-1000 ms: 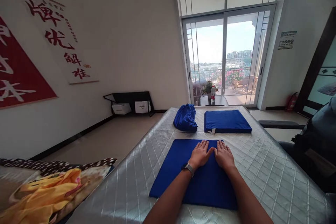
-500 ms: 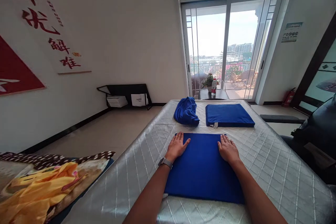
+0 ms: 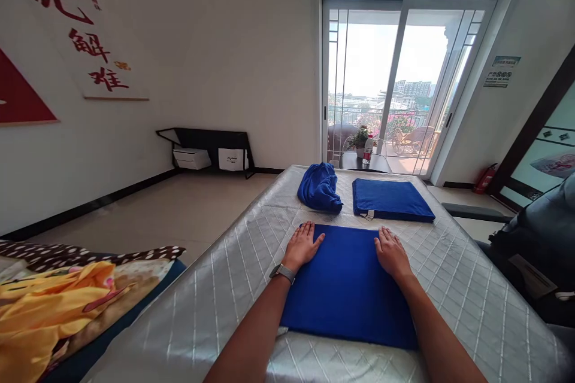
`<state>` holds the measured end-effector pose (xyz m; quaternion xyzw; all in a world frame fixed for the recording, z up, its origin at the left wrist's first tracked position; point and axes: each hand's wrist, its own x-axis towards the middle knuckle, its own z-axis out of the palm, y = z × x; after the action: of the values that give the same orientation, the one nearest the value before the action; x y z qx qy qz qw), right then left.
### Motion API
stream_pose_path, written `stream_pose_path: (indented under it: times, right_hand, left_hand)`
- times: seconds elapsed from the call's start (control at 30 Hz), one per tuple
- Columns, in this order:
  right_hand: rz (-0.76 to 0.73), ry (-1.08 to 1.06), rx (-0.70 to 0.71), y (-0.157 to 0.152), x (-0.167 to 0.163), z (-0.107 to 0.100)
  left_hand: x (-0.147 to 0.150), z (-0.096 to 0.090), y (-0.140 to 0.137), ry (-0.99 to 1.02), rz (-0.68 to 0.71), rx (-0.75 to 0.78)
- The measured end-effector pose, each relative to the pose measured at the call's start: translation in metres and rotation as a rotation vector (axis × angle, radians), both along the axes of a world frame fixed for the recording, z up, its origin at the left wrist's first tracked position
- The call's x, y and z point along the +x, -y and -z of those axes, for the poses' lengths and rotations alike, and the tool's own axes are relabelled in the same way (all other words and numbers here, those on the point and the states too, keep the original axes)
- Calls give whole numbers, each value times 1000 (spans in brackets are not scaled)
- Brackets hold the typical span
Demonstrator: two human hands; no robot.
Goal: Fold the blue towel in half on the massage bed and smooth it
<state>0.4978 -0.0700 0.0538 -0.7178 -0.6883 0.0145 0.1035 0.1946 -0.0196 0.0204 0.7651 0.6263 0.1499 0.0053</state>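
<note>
A flat, square-folded blue cloth (image 3: 348, 293) lies on the silver quilted mattress (image 3: 224, 269) right in front of me. My left hand (image 3: 302, 248) rests flat on its far left corner, fingers stretched out, with a watch on the wrist. On the far right corner lies my right hand (image 3: 392, 251), also flat with fingers extended. Beyond the folded cloth sit a crumpled blue cloth (image 3: 320, 188) on the left and a stack of folded blue cloths (image 3: 392, 198) on the right, a white tag at its near edge.
At lower left is a yellow cloth (image 3: 58, 305) on other bedding. A small table with a bottle (image 3: 368, 149) and a potted plant (image 3: 358, 136) stands by the sliding glass door. A black rack (image 3: 211, 139) is against the wall. A black bag-like object (image 3: 534, 251) is at right.
The view has tilted slightly, shifting the room within it. Both hands stay flat on the folded cloth, and the cloths have not visibly moved.
</note>
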Motion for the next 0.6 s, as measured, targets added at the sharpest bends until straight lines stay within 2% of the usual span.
stream_pose_path:
  times: [0.27,0.6]
  right_hand:
    - [-16,-4,-88,-1,1,6]
    - [-3,-38,-57,1,1,7]
  left_hand:
    - [-1,0,0,-8,10,14]
    - [-3,-3,1,-68,12,48]
